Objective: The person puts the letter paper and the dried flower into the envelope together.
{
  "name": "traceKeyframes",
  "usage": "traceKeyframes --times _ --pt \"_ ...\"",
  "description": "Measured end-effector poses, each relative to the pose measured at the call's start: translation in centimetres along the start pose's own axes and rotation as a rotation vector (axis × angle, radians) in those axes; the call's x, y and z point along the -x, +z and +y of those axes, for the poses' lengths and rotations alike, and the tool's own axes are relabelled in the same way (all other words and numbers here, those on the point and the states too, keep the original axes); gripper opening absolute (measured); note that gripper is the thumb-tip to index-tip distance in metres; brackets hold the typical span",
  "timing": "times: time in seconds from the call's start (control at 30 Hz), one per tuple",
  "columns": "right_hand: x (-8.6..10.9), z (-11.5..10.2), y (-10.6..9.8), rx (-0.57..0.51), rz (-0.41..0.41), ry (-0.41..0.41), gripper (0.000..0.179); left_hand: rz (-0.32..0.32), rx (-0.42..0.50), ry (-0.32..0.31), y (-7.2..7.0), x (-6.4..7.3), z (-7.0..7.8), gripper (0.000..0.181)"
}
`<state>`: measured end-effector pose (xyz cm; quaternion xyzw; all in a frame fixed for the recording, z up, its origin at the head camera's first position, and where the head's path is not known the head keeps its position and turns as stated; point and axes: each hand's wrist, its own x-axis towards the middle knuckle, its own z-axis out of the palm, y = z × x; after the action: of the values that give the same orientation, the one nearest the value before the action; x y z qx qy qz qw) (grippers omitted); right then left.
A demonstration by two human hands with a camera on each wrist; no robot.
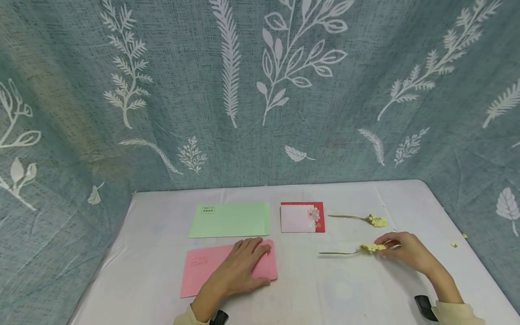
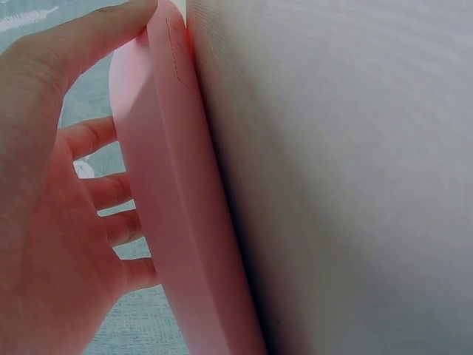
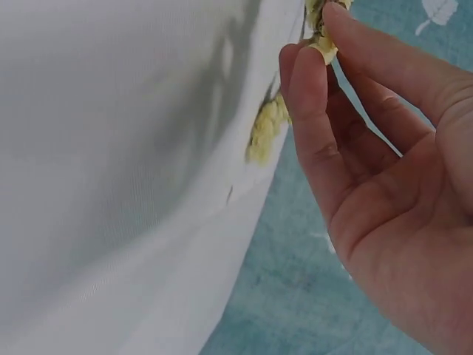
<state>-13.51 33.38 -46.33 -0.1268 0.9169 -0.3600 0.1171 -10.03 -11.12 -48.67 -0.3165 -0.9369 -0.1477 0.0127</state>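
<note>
My left hand (image 1: 240,271) lies over the right part of a pink envelope (image 1: 203,271), fingers spread across it and thumb near its lower edge. In the left wrist view the fingertips touch the face of the pink envelope (image 2: 174,185) and the thumb its edge. On the right, my right hand (image 1: 406,250) pinches the head of a yellow dried flower (image 1: 367,248) between thumb and fingers; its thin stem points left, low over the table. A second yellow flower (image 1: 378,220) lies just behind, its head blurred in the right wrist view.
Behind the pink envelope lies a light green envelope (image 1: 229,223). Right of that is a red and pale pink card (image 1: 298,219) with a floral print. Small yellow petals (image 1: 453,244) lie near the right edge of the white-covered table (image 1: 138,234). A patterned teal cloth (image 1: 183,90) hangs behind.
</note>
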Motion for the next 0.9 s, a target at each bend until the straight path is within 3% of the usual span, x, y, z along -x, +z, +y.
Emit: traceKeyframes --times 0.37,0.9 --pt "-1.6 -1.9 2.7 -0.052 0.001 -0.095 0.022 0.001 0.018 -0.002 0.0 0.0 -0.1 0.067" --pt "-3.7 -3.8 5.4 -0.119 -0.051 -0.113 0.019 0.001 0.017 -0.004 -0.1 0.0 -0.2 0.069"
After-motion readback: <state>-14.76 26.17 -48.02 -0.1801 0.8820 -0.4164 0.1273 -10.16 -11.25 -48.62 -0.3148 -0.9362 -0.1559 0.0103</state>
